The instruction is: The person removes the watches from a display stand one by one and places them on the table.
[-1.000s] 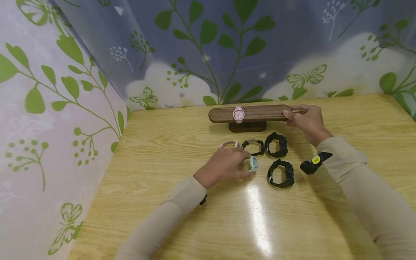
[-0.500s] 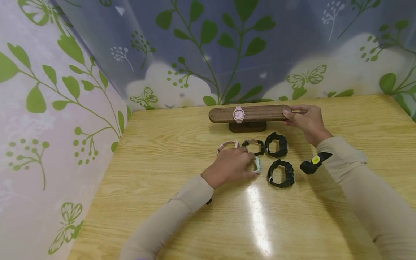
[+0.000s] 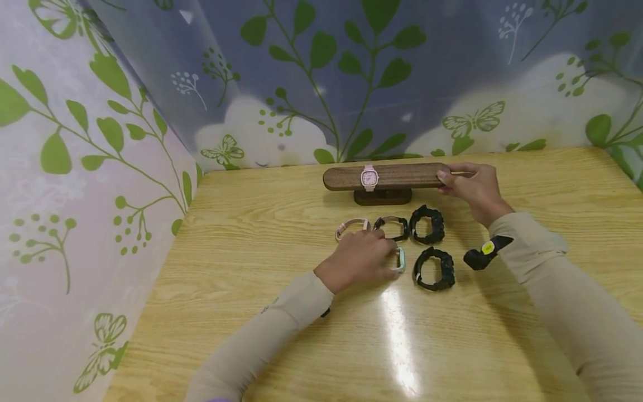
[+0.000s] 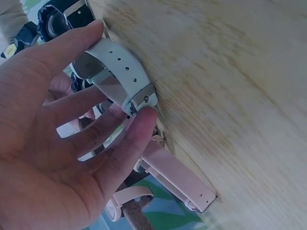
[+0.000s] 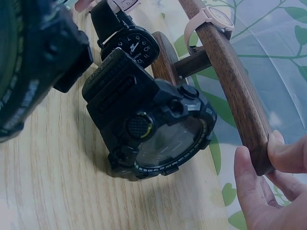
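My left hand (image 3: 358, 258) pinches a mint-green watch (image 3: 401, 260) between thumb and fingers, low over the table. In the left wrist view its strap (image 4: 125, 67) is buckled in a loop, with the thumb at one end and a fingertip by the buckle. My right hand (image 3: 476, 188) grips the right end of a dark wooden watch stand (image 3: 407, 176), thumb in front and fingers behind. Around the stand's bar, left of its middle, sits a pink square-faced watch (image 3: 369, 177).
In front of the stand, a pink-strapped watch (image 3: 346, 226), a slim black watch (image 3: 404, 229) and a chunky black watch (image 3: 436, 225) stand in a row. Another chunky black watch (image 3: 446, 270) is right of the mint one. A patterned wall (image 3: 281, 123) borders the table (image 3: 241, 234).
My left hand has moved a little to the right with the mint-green watch, turning it so its face shows less. My right hand and the stand have stayed in place.
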Demonstrator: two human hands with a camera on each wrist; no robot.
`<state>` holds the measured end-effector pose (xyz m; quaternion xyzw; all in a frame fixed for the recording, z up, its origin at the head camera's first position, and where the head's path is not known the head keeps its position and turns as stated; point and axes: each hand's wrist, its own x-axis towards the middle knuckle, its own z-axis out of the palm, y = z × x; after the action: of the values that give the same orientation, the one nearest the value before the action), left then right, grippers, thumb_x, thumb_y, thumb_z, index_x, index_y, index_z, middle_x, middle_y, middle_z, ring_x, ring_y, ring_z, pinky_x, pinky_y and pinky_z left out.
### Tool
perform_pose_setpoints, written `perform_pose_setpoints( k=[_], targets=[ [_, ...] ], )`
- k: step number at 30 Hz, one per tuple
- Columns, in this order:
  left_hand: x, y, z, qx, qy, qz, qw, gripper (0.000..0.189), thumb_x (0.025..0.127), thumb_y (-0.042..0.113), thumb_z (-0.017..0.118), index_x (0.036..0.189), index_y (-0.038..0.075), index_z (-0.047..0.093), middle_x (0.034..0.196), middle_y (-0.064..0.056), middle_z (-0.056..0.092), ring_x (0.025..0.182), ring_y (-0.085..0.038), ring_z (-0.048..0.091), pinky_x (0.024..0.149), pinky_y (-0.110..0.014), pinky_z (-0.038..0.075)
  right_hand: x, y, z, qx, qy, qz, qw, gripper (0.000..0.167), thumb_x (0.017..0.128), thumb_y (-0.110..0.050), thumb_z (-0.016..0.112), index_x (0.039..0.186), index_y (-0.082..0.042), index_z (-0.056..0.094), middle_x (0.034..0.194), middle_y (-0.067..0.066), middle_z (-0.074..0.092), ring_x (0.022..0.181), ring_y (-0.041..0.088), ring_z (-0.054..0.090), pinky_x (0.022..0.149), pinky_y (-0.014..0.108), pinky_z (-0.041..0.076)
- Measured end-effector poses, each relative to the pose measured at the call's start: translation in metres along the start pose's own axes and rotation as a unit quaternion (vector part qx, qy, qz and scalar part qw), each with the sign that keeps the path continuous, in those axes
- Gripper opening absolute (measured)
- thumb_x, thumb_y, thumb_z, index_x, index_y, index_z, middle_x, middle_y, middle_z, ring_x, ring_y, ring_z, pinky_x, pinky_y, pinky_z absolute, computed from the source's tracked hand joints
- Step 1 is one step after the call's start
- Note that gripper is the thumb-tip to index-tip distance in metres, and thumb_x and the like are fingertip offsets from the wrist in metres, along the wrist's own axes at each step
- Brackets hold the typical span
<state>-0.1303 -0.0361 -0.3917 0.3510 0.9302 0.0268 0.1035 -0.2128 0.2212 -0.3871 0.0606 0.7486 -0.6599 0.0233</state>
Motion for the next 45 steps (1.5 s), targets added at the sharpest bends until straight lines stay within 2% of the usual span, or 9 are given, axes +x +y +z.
perform_pose_setpoints(
  k=[9, 13, 17, 21, 26, 30, 35, 40, 45],
  targets=[
    [-0.002, 0.0, 0.001, 0.02, 0.015, -0.002, 0.9997, 0.056, 0.09, 0.059, 0.07, 0.129, 0.018, 0.069, 0.113, -0.002, 0.066, 0.093, -0.018, 0.062, 0.065, -0.033, 0.055, -0.001, 0.0, 0.0, -0.004, 0.0, 0.001, 1.0, 0.058, 0.1, -0.02, 0.067, 0.145, 0.009, 0.046, 0.088, -0.016, 0.068, 0.078, 0.009, 0.072, 0.088, 0.032, 0.06],
    [-0.007, -0.002, -0.005, 0.03, 0.044, -0.004, 0.9986, 0.056, 0.09, 0.064, 0.066, 0.123, 0.019, 0.071, 0.113, -0.001, 0.068, 0.095, -0.021, 0.065, 0.081, -0.04, 0.058, -0.001, 0.001, -0.001, -0.002, 0.0, -0.001, 1.0, 0.057, 0.1, -0.02, 0.066, 0.145, 0.009, 0.046, 0.088, -0.016, 0.068, 0.077, 0.009, 0.072, 0.087, 0.031, 0.06],
    [-0.011, -0.009, -0.017, 0.019, 0.084, -0.02, 0.9961, 0.06, 0.092, 0.065, 0.062, 0.127, 0.018, 0.071, 0.118, -0.002, 0.068, 0.093, -0.022, 0.068, 0.073, -0.039, 0.061, -0.002, 0.001, -0.002, -0.003, -0.001, -0.001, 1.0, 0.057, 0.1, -0.019, 0.066, 0.145, 0.009, 0.046, 0.088, -0.015, 0.068, 0.077, 0.008, 0.072, 0.086, 0.03, 0.061],
    [-0.012, -0.021, -0.029, 0.008, 0.128, -0.04, 0.9909, 0.061, 0.093, 0.059, 0.067, 0.133, 0.014, 0.068, 0.12, -0.007, 0.069, 0.079, -0.018, 0.067, 0.047, -0.03, 0.054, -0.001, 0.003, -0.002, -0.006, -0.002, 0.002, 1.0, 0.058, 0.1, -0.02, 0.066, 0.146, 0.009, 0.045, 0.088, -0.015, 0.068, 0.078, 0.008, 0.072, 0.086, 0.03, 0.061],
    [-0.01, -0.038, -0.041, 0.015, 0.178, -0.06, 0.9821, 0.058, 0.092, 0.055, 0.071, 0.132, 0.013, 0.068, 0.12, -0.008, 0.069, 0.07, -0.017, 0.066, 0.044, -0.028, 0.05, -0.001, 0.003, -0.001, -0.005, -0.001, 0.007, 1.0, 0.059, 0.1, -0.021, 0.066, 0.146, 0.008, 0.045, 0.09, -0.015, 0.067, 0.08, 0.008, 0.072, 0.087, 0.03, 0.06],
    [-0.005, -0.05, -0.048, 0.001, 0.197, -0.077, 0.9773, 0.058, 0.09, 0.051, 0.075, 0.134, 0.014, 0.066, 0.129, -0.01, 0.067, 0.084, -0.025, 0.071, 0.054, -0.035, 0.058, 0.0, 0.002, 0.0, -0.004, 0.0, 0.002, 1.0, 0.057, 0.1, -0.02, 0.066, 0.145, 0.009, 0.046, 0.09, -0.014, 0.067, 0.08, 0.009, 0.072, 0.087, 0.031, 0.06],
    [0.005, -0.061, -0.055, -0.007, 0.198, -0.104, 0.9746, 0.067, 0.088, 0.052, 0.076, 0.141, 0.014, 0.061, 0.137, -0.011, 0.061, 0.109, -0.029, 0.066, 0.075, -0.043, 0.062, 0.0, 0.001, 0.001, -0.003, 0.001, 0.001, 1.0, 0.057, 0.1, -0.02, 0.067, 0.145, 0.009, 0.046, 0.088, -0.015, 0.068, 0.079, 0.008, 0.072, 0.087, 0.03, 0.06],
    [0.018, -0.068, -0.056, -0.015, 0.198, -0.109, 0.9741, 0.071, 0.087, 0.051, 0.078, 0.145, 0.014, 0.057, 0.141, -0.009, 0.059, 0.128, -0.029, 0.055, 0.102, -0.044, 0.052, 0.0, 0.0, 0.0, 0.0, 0.001, 0.002, 1.0, 0.057, 0.1, -0.02, 0.067, 0.145, 0.009, 0.046, 0.089, -0.015, 0.068, 0.079, 0.008, 0.072, 0.087, 0.03, 0.06],
    [0.031, -0.071, -0.054, -0.018, 0.202, -0.105, 0.9737, 0.078, 0.086, 0.049, 0.08, 0.148, 0.012, 0.051, 0.147, -0.007, 0.053, 0.133, -0.027, 0.049, 0.113, -0.04, 0.041, -0.001, 0.0, 0.0, 0.008, -0.001, -0.002, 1.0, 0.058, 0.099, -0.019, 0.067, 0.145, 0.01, 0.046, 0.088, -0.015, 0.069, 0.078, 0.009, 0.072, 0.088, 0.031, 0.06]
  ],
)
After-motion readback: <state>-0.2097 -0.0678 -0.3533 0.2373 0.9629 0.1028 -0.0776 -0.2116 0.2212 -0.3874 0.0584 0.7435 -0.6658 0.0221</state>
